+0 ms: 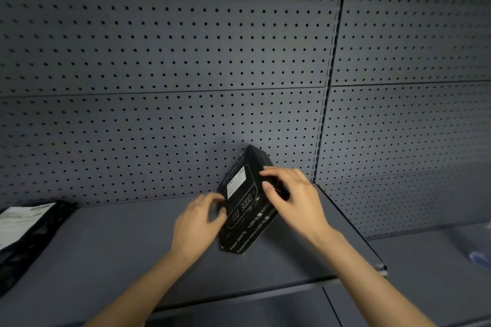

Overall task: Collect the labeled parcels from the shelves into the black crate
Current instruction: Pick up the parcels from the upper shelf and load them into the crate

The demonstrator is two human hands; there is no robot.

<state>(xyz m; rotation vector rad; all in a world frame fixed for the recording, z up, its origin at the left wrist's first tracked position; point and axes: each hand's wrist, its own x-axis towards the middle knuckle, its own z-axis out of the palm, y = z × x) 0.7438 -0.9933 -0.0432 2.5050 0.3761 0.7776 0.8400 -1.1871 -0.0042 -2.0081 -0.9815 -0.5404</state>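
**One parcel in hand, at least one more waiting, no crate in sight**

Two bare forearms reach up from the bottom of the head view toward a dark grey metal shelf board (119, 241). The left hand (198, 223) has its fingers curled against the near left edge of a black rectangular cardboard box with a white label and printed scale graphics (245, 202); its fingertips are motion-blurred, so how firmly it grips cannot be told exactly. The right hand (289, 199) lies over the box's upper right side, fingers bent across the top face and thumb pressing the front, holding it. The box is tilted, its far corner raised against the dark grey perforated back panel (186, 61) and its near end low toward the shelf; whether it touches the board is unclear.

Further left, at the frame's edge, a black plastic mailer bag with a white shipping label (24, 223) lies on the same shelf, well apart from the hands and untouched. To the right, on the neighbouring shelf bay, a small bluish object (481, 257) is too blurred to identify.

The black crate is not visible, so what it already holds cannot be judged. By my reading, this box is just being lifted off and has yet to be carried to the crate; the mailer bag remains to be collected afterwards.
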